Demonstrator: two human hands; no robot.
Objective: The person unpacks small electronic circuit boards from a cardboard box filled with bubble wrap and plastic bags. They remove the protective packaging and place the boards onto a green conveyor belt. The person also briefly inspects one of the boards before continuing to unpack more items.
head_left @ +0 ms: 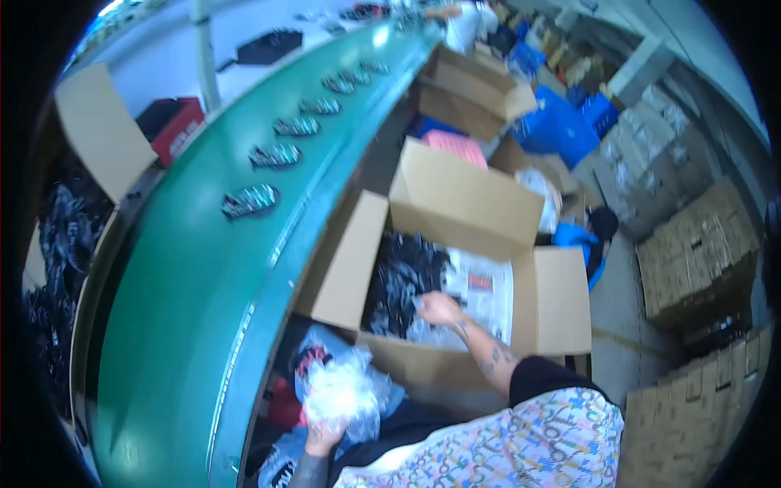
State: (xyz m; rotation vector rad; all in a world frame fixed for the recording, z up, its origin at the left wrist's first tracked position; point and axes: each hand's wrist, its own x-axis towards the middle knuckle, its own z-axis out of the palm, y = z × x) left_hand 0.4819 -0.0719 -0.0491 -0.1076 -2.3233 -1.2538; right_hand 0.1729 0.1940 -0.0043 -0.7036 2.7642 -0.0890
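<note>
My left hand [325,433] is closed around a bunch of crinkled clear plastic bags [346,392], low in the view beside the conveyor. My right hand [439,309] reaches into an open cardboard carton [443,362], its fingers pinched on a piece of clear plastic film [431,332]. Shiny black wrapped items [403,272] fill the left part of that carton. Beside them lies a white printed sheet [486,285]. My right fingertips are near the black items; whether they touch them is hard to tell.
To the left runs a green conveyor belt [175,325] with several dark, shiny oblong items [250,200] in a row. A box of black items [69,236] stands beyond it. Stacked cartons [700,252] line the right. A person [464,28] stands at the far end.
</note>
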